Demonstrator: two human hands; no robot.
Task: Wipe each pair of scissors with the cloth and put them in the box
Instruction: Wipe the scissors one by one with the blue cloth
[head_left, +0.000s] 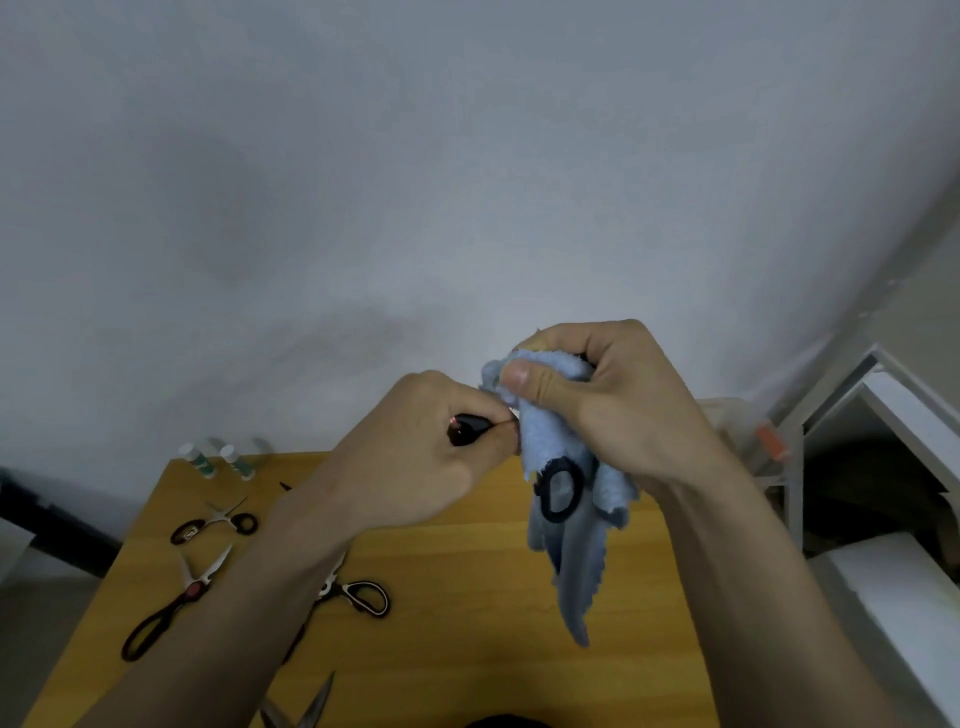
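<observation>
Held above the counter (467, 649), the scissors (558, 491) are steadied by the left hand (415, 467) gripping one black handle, while the right hand (597, 405) pinches the cloth (571, 545) apparently around the hidden blades to wipe them.

We see a yellow-brown wooden desk (467, 665) against a plain grey-white wall (415, 182). Two small white bottles with green labels (200, 460) stand at its far left corner. To the right sits a white shelf unit (883, 415), blurred, perhaps open-fronted.
</observation>
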